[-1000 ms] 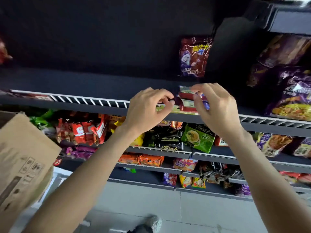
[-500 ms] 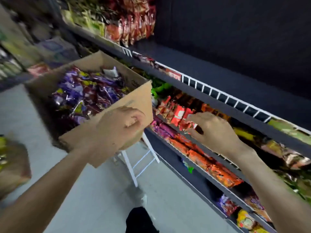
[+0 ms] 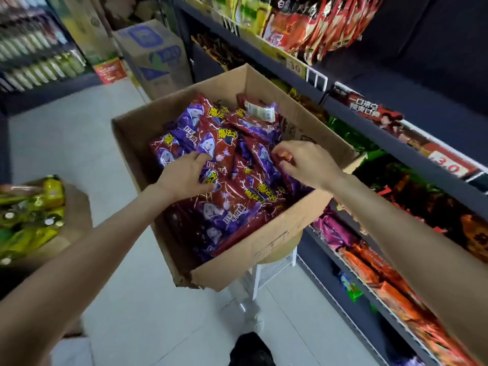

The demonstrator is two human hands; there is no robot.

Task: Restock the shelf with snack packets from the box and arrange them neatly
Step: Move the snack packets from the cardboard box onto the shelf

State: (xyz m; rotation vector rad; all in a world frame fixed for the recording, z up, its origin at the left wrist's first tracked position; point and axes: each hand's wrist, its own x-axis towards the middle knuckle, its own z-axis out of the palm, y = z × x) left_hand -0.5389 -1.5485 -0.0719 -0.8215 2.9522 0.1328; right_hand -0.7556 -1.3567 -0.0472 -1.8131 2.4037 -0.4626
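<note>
I have both hands down in the open brown cardboard box [image 3: 266, 241], parked beside the dark shelf rack [image 3: 369, 122] for short reaches. My left hand [image 3: 184, 178] curls onto one glossy red-and-purple snack packet [image 3: 219, 149]; my right hand [image 3: 306, 162] seems to pinch another's edge, though blur hides the contact.

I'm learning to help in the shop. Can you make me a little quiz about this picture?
1. True or false: both hands are inside the cardboard box.
2. What is the box full of? A) bottles B) red and purple snack packets C) apples
3. On which side of the box is the shelf?

Key:
1. True. The left hand and right hand both reach among the packets.
2. B
3. The person's right.
</note>
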